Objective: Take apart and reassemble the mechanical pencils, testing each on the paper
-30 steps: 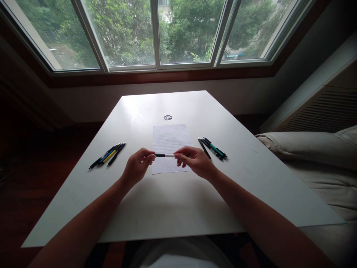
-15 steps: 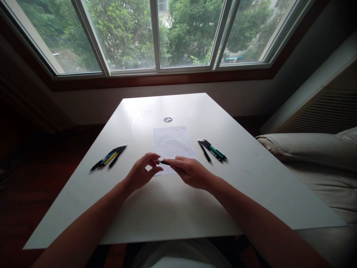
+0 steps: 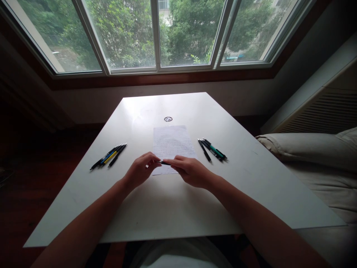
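A dark pen [image 3: 166, 163] lies crosswise between my two hands, over the near part of a lined sheet of paper [image 3: 171, 141]. My right hand [image 3: 192, 171] grips its barrel, fingers stretched along it and pointing left. The fingertips and thumb of my left hand [image 3: 141, 168] pinch the pen's left end, so its tip is mostly hidden. To the left of my left hand lie several pens [image 3: 111, 155], black, blue and yellow. Right of the paper is another group of pens [image 3: 214, 150], mostly black, one with a green barrel.
The white table [image 3: 173, 208] stretches toward the window [image 3: 184, 67]. A round black-and-white mark [image 3: 168, 119] sits beyond the paper. At the right, a pale sofa [image 3: 306, 152] stands against the table's side.
My left thumb has moved up to meet the fingers, closing the pinch on the pen's left end. My right hand and the loose pens stay in place.
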{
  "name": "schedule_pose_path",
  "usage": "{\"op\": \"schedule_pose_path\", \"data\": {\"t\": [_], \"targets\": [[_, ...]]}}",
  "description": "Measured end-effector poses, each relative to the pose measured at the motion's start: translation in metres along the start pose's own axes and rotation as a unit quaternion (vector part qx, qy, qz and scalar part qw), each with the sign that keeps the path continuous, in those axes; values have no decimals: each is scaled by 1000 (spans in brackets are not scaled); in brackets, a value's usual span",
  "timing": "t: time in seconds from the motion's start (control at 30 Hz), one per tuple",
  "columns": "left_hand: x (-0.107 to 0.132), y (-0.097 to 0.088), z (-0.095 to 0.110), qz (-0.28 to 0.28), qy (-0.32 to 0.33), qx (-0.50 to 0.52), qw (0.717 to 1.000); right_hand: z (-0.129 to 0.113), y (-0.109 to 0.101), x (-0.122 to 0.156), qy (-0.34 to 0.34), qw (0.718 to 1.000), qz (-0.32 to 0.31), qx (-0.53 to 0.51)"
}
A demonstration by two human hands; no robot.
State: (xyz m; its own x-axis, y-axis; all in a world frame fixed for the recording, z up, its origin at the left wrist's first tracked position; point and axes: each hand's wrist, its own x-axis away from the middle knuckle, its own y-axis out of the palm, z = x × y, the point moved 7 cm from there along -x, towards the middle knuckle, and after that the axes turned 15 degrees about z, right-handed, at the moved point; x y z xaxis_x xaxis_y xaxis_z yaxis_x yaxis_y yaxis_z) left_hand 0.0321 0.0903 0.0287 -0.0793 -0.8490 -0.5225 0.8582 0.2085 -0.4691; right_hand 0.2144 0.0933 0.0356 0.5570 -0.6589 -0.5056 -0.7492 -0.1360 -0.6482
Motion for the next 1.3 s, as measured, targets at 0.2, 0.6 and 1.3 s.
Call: {"op": "schedule_pose_path", "data": {"t": [0.2,0.6,1.3], "targets": [[1,3,-7,-55,-30,-29,998,0,0,1,-3,1000,-2,12],[-4,-7,-2,11,-16,-71,997,5,-3,-1,7,1000,1,24],[-5,-8,-26,48,-182,11,982,13,-22,-6,43,996,63,36]]}}
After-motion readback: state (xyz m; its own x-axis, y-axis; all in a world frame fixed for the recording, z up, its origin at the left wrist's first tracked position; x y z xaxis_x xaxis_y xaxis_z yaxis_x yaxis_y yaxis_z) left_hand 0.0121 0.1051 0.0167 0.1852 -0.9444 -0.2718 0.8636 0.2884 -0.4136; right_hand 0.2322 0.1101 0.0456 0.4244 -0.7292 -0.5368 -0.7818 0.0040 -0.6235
